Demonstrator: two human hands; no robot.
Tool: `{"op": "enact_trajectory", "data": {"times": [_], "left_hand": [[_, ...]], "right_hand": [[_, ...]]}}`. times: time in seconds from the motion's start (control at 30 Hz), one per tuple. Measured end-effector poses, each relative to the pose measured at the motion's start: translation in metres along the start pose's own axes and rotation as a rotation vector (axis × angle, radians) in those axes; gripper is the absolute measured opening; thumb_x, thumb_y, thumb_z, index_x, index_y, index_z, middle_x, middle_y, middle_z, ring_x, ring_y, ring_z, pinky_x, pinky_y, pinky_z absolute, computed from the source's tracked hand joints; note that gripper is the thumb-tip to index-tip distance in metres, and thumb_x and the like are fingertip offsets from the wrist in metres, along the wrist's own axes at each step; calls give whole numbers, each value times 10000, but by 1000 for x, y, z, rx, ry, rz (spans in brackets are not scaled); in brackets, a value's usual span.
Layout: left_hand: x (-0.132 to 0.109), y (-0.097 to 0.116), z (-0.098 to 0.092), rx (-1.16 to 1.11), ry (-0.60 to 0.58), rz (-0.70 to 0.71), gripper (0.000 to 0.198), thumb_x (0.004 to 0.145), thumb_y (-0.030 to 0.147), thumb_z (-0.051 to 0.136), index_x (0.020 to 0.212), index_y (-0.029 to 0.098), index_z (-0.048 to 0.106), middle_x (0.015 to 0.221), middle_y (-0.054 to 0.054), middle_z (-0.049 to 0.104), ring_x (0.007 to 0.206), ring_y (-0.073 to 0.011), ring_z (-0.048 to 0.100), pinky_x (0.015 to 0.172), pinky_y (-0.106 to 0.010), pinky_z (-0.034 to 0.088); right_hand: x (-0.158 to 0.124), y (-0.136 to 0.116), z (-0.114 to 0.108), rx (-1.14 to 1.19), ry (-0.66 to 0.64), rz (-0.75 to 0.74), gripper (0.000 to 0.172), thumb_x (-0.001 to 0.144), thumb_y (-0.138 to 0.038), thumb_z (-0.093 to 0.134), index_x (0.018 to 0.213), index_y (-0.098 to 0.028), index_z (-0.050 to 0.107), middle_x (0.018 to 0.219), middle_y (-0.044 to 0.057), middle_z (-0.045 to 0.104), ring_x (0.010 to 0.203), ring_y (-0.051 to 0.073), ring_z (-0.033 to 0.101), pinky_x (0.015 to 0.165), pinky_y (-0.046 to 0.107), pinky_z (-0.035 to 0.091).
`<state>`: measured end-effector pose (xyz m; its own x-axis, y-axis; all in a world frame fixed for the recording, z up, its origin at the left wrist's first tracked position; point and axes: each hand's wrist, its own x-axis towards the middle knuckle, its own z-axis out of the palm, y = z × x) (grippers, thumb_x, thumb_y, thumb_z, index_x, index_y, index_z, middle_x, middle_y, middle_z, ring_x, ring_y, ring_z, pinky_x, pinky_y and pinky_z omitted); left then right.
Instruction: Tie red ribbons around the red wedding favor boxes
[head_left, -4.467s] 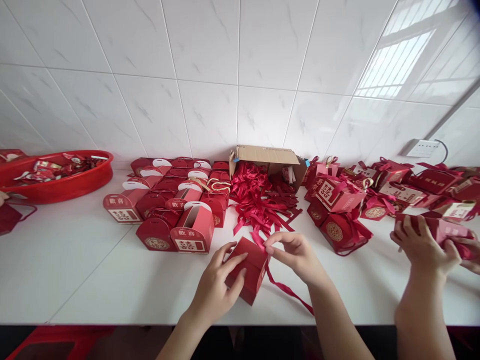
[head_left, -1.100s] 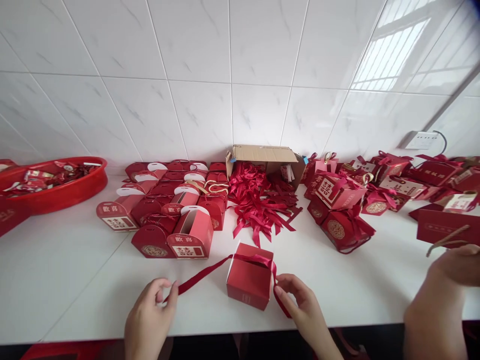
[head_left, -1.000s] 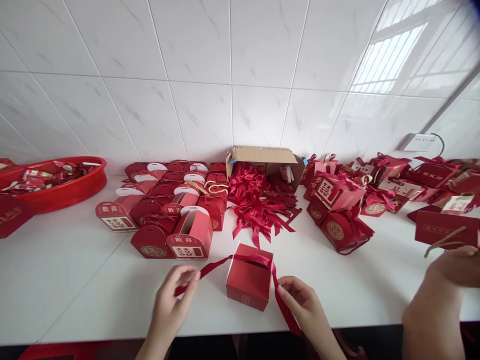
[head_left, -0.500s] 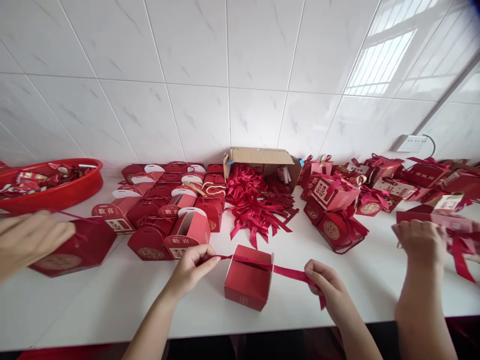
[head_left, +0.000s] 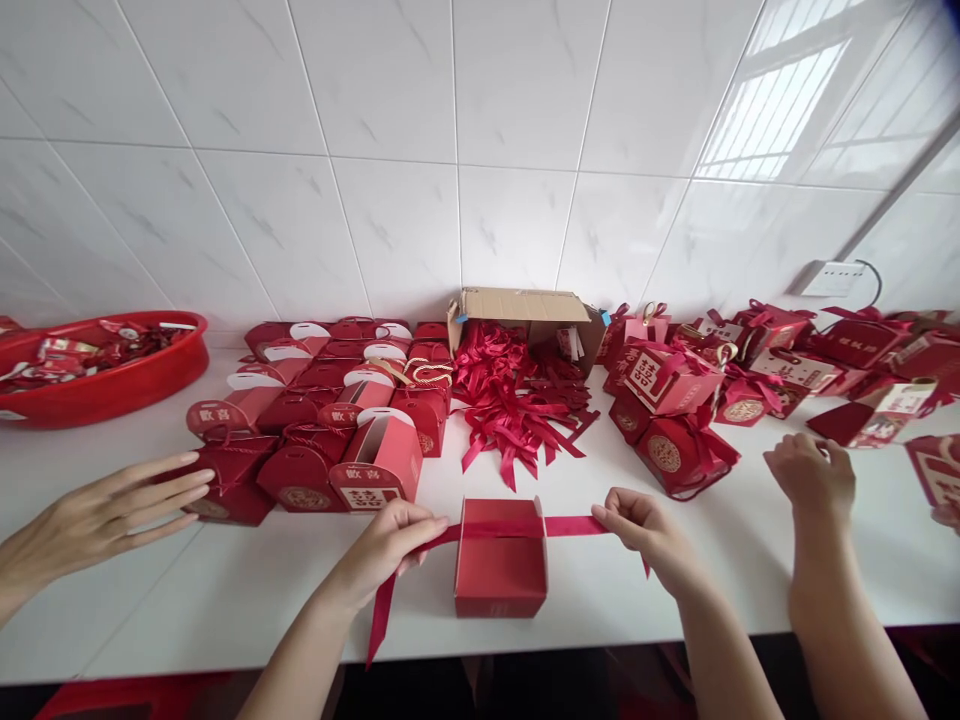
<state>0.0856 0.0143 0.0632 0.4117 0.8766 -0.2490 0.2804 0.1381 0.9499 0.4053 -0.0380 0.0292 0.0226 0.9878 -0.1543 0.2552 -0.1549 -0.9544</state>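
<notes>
A red gift box [head_left: 501,580] sits on the table in front of me, between my hands. A dark red ribbon [head_left: 577,525] runs straight across its top. On the box's left, my left hand [head_left: 391,548] pinches the ribbon, and a loose tail hangs below the fingers. My right hand [head_left: 643,532] grips the same ribbon on the other side, with a short end dangling under it. Neither hand touches the box itself. Behind it, a pile of cut ribbons [head_left: 517,425] spills from a cardboard box [head_left: 517,303].
Rows of red gift boxes [head_left: 304,470] stand back left, beside a red basin [head_left: 150,375] of packets. Ribbon-tied boxes [head_left: 679,450] are heaped at right. Other people's hands reach in: one at the left [head_left: 112,520], another at the right [head_left: 814,475].
The ribbon is now level across the box, which has turned squarer to me. A longer tail hangs from my left hand. The left co-worker's hand has let go of a box among the rows.
</notes>
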Motion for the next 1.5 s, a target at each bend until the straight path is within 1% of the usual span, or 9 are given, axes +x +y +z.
{"op": "enact_trajectory", "data": {"times": [0.2,0.33,0.47,0.77,1.03,1.27,1.37,1.43,1.5], "left_hand": [[4,-25,7,18,-37,4,533,807,559,580,479,196,368,443,66,315,420,-75,295,448,-248,201],[10,-41,16,-56,-28,17,548,776,637,573,520,194,378,475,75,291,458,-74,238,459,-240,162],[14,-51,22,-91,36,25,579,723,708,575,540,202,361,499,81,266,479,-75,201,463,-235,128],[5,-41,23,-147,161,109,545,760,651,595,562,204,353,539,76,255,520,-87,211,490,-244,168],[10,-44,28,-156,162,112,515,760,629,605,573,188,416,550,69,292,524,-86,239,486,-235,192],[7,-39,32,-194,268,102,396,750,552,668,680,181,547,626,44,477,583,-108,432,526,-202,327],[7,-47,29,-190,333,127,363,727,540,696,779,187,633,730,4,582,662,-144,532,619,-218,421],[3,-55,26,-148,483,163,360,703,503,733,896,204,677,887,-38,640,780,-178,581,704,-234,456],[-5,-62,22,-92,667,182,357,681,463,762,931,221,686,985,-56,652,885,-204,588,754,-235,457]], "right_hand": [[0,15,-1,-30,-85,23,485,795,-595,609,619,-204,383,572,-69,298,533,88,212,467,230,163],[3,22,15,-45,-69,-16,480,791,-598,606,619,-204,393,578,-66,307,535,89,227,478,237,177],[5,31,36,-49,-39,-70,457,805,-572,602,629,-205,393,566,-71,296,546,94,232,510,251,184],[4,42,54,-95,40,-96,433,813,-552,588,633,-211,391,595,-53,329,576,115,268,538,258,218],[4,47,46,-181,147,-88,440,800,-572,593,632,-215,398,578,-61,297,570,123,265,534,254,213],[2,53,38,-242,213,-77,454,797,-603,585,617,-219,426,553,-47,350,550,133,301,533,267,263],[0,53,35,-250,355,-145,397,760,-593,641,690,-218,531,676,11,521,649,186,463,606,301,365],[-6,50,33,-228,560,-228,394,725,-589,680,836,-220,602,922,78,602,877,258,543,737,354,416],[-17,46,32,-181,697,-248,400,749,-585,660,907,-220,617,1016,100,604,965,279,545,793,380,420]]}}
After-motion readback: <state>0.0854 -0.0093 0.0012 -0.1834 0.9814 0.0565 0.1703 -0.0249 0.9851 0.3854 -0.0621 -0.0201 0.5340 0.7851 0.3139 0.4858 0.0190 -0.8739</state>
